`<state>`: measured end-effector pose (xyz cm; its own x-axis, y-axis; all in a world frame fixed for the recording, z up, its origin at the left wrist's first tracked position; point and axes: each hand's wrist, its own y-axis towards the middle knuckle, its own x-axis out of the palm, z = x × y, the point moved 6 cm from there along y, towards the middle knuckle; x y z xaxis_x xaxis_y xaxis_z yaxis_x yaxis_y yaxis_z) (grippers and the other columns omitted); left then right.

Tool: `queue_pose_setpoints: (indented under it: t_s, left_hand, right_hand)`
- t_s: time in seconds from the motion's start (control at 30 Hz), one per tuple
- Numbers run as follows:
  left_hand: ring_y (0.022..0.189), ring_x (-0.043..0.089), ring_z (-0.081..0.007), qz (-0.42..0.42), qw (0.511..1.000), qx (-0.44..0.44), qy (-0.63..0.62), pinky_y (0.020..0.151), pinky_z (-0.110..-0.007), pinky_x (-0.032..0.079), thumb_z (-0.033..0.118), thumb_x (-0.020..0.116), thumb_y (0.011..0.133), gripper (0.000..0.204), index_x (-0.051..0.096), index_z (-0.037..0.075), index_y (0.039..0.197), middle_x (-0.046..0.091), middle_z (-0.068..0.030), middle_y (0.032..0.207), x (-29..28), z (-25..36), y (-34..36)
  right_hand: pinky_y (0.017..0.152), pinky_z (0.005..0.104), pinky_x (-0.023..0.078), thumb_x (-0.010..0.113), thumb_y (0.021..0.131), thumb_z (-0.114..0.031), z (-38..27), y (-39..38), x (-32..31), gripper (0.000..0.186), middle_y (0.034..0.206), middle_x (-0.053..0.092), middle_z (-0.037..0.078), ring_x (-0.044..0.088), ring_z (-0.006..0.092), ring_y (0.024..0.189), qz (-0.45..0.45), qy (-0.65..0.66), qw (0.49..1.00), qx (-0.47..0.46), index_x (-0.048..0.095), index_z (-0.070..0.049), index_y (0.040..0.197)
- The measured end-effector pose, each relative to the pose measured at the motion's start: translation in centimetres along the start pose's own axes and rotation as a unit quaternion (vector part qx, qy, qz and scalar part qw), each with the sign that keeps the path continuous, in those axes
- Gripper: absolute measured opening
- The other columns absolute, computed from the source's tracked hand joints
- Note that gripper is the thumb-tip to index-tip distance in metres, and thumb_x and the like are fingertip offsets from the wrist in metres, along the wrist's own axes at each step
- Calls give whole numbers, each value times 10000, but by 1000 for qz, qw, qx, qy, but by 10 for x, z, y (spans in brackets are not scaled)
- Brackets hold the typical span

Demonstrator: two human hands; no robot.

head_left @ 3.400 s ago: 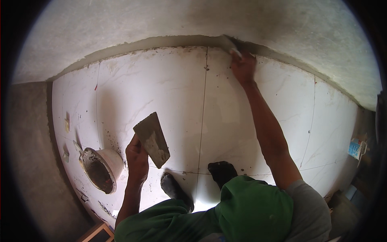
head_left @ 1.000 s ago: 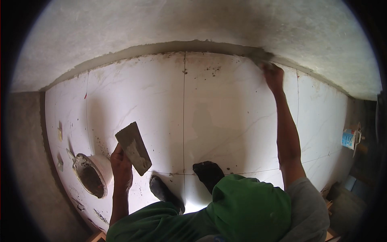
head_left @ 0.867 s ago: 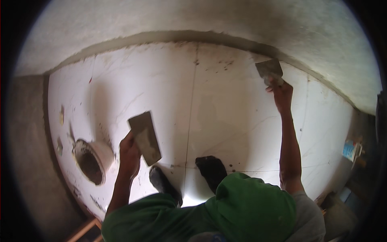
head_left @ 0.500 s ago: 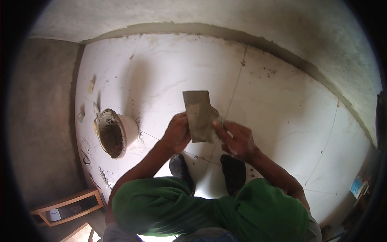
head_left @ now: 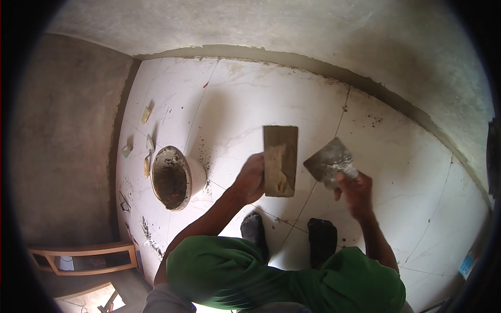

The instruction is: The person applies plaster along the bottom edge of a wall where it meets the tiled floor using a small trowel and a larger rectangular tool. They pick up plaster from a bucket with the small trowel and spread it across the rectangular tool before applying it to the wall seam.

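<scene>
My left hand [head_left: 252,177] is closed on a flat rectangular plastering trowel [head_left: 281,141], held upright with its face toward me; a patch of grey-brown mortar clings to its lower part. The trowel hides my left fingertips and its handle. To its right, my right hand [head_left: 357,193] grips a wide-bladed scraper [head_left: 331,159], its blade smeared with pale mortar and tilted up to the left. A gap separates the two tools. Left of my left hand stands a bucket [head_left: 197,175] with mortar crusted inside.
A small pointing trowel [head_left: 147,166] lies beside the bucket, and two small blocks [head_left: 146,114] rest near the left wall [head_left: 73,141]. Crumbs dot the white tiled floor [head_left: 250,99]. A darker mortar band [head_left: 308,68] follows the far wall's foot. A wooden frame [head_left: 88,270] is at lower left.
The scraper has come away from the trowel, and my right hand has moved right with it. The trowel now shows its face with a mortar patch. The whole view has shifted somewhat.
</scene>
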<state>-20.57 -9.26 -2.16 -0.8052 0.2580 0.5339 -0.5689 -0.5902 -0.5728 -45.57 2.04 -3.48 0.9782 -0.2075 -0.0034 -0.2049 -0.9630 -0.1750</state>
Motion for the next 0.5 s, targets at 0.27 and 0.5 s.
queue_pose_setpoints:
  t_s: [0.27,0.5]
  left_hand:
    - [989,740,-176,-136,986,-89,-22,873,-329,627,91,544,1059,293,627,-24,1315,723,-104,1176,17,-45,1]
    - [860,751,-216,-119,986,0,-117,771,-381,644,137,563,1064,252,622,-13,1257,725,-85,1028,-3,-12,-1]
  right_hand:
    - [513,304,550,739,1001,-289,13,16,38,359,928,747,117,681,176,627,-185,352,904,159,709,59,1085]
    - [574,324,552,709,1025,-269,37,10,11,312,976,759,99,698,166,697,-112,264,944,161,709,28,1118]
